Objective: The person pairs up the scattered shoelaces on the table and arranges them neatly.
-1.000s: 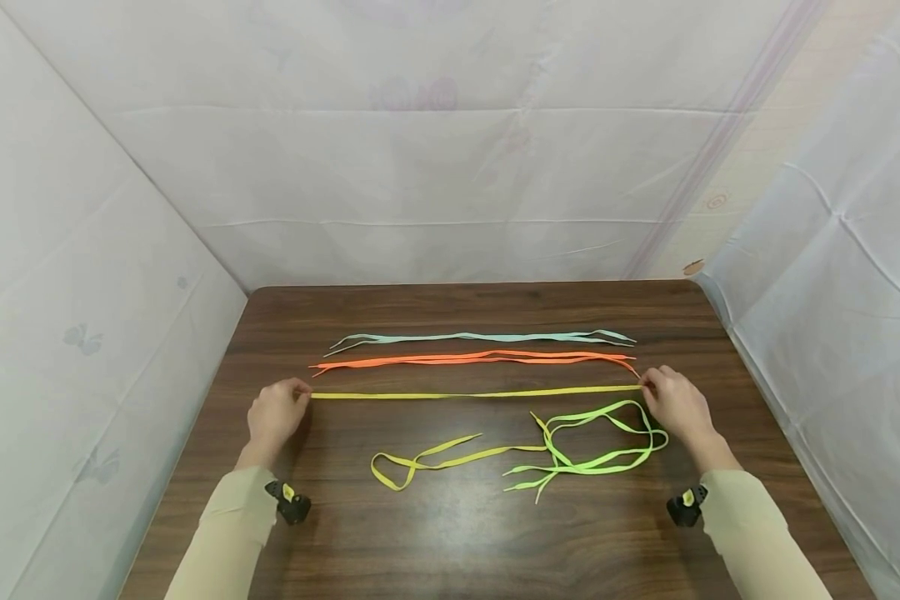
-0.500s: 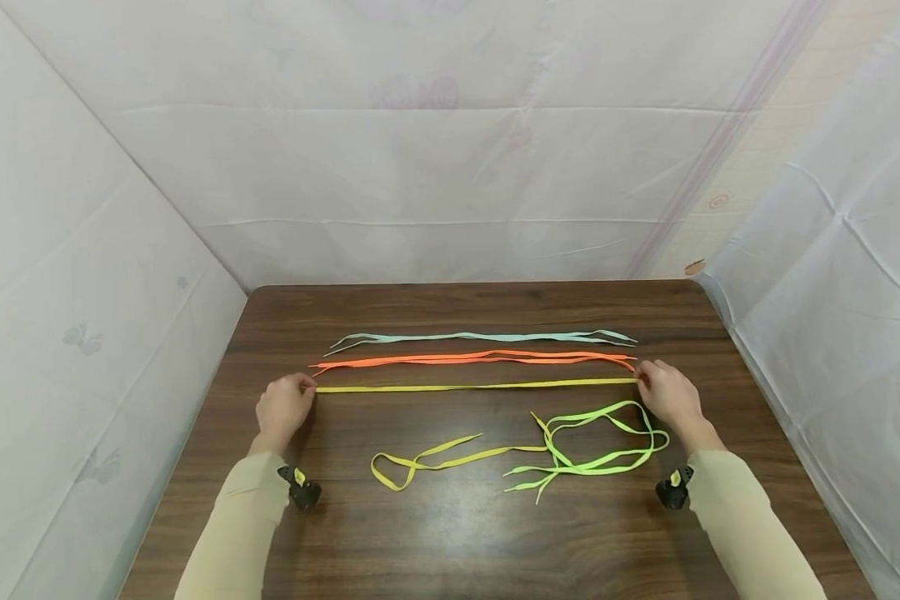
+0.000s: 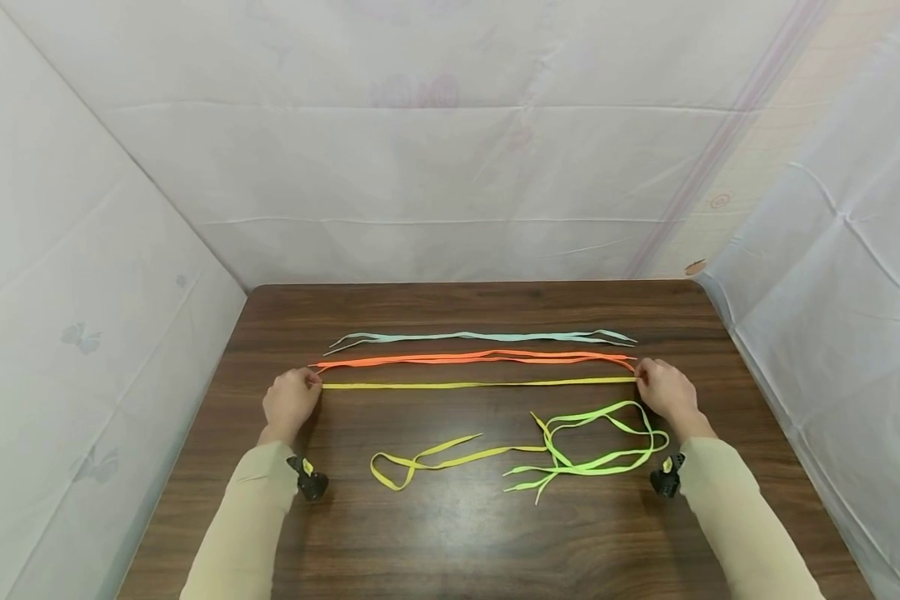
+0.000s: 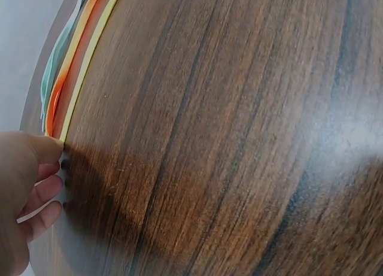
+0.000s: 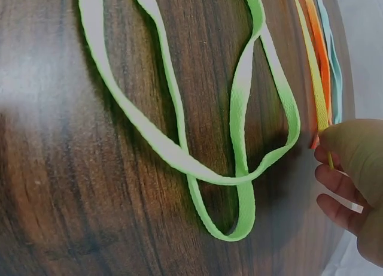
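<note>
A yellow shoelace (image 3: 450,385) stretches nearly straight across the table between both hands. My left hand (image 3: 290,403) pinches its left end between thumb and fingers, and my right hand (image 3: 667,390) pinches its right end. In the right wrist view a short tip of the yellow lace (image 5: 321,102) pokes out below the fingers. Just beyond it lie orange shoelaces (image 3: 480,357), side by side, their ends close to both hands. Farther back, pale blue shoelaces (image 3: 487,337) run parallel to them.
Nearer the front, a second yellow shoelace (image 3: 412,461) lies loosely looped. Its right part meets a tangle of neon green shoelaces (image 3: 600,467). The brown wooden table (image 3: 450,550) is bordered by white cloth walls (image 3: 450,183) at the back and sides.
Both hands have moved away from me, carrying the taut yellow shoelace closer to the orange ones. The left hand has also shifted right. The other laces stay put.
</note>
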The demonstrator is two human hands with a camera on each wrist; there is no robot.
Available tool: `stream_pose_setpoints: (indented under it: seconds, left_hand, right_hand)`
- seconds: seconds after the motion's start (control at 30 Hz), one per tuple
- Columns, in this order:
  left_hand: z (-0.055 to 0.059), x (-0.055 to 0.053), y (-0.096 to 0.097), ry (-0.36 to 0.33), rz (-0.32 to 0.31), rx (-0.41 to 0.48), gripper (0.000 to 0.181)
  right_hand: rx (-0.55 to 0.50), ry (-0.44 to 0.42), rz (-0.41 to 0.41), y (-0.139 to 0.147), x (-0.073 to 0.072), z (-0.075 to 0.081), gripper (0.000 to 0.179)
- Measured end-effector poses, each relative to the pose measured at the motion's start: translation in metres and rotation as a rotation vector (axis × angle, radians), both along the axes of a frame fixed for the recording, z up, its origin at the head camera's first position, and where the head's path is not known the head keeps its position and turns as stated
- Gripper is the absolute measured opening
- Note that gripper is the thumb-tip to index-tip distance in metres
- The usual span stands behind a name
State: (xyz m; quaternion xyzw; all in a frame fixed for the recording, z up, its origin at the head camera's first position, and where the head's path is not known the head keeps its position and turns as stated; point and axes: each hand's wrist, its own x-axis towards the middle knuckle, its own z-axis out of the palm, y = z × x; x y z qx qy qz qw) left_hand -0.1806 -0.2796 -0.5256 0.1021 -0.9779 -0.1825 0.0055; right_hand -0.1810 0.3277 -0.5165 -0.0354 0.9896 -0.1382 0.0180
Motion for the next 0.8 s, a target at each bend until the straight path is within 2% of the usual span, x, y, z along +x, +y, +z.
stream_pose_setpoints:
  seconds: [0.27, 0.63, 0.8]
  left_hand:
    - [0.0002, 0.0001, 0.002, 0.004, 0.002, -0.01, 0.011]
    - [-0.0003, 0.0003, 0.0092, 0.036, 0.007, -0.008, 0.006]
    - [0.0006, 0.0028, 0.0073, 0.026, 0.006, -0.001, 0.008]
  right_hand:
    - [0.0, -0.048, -0.037, 0.0016, -0.0016, -0.0026, 0.008]
    - [-0.008, -0.06, -0.068, 0.0049, -0.0027, -0.0045, 0.007]
    - [-0.001, -0.081, -0.078, 0.0045, -0.0025, -0.0045, 0.008]
